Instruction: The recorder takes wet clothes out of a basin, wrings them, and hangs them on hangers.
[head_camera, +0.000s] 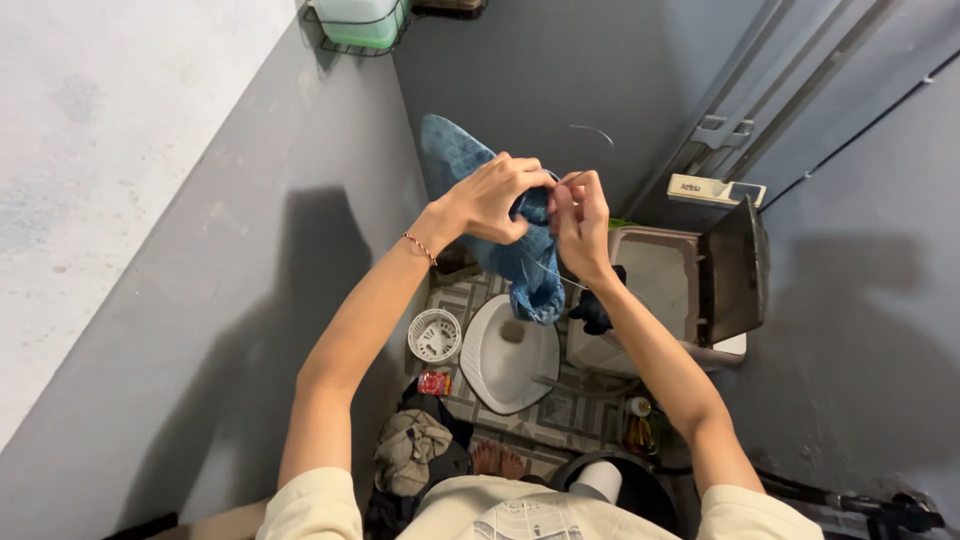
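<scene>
A blue patterned cloth (452, 160) hangs in front of me, bunched up between both hands. My left hand (492, 198), with a red thread bracelet on its wrist, grips the cloth from the left. My right hand (580, 215) pinches the cloth's edge and a thin pale thread or wire (594, 130) that curves up and to the right. Both hands touch each other at the fingertips. The cloth's lower end (540, 295) dangles below my hands.
Far below lie a white squat toilet pan (500, 375), a small white basket (435, 335), a red packet (434, 383), a heap of clothes (412, 450) and my bare foot (497, 460). A lidded bin (725, 275) stands right. Grey walls close in on both sides; a wire shelf (360, 30) hangs top left.
</scene>
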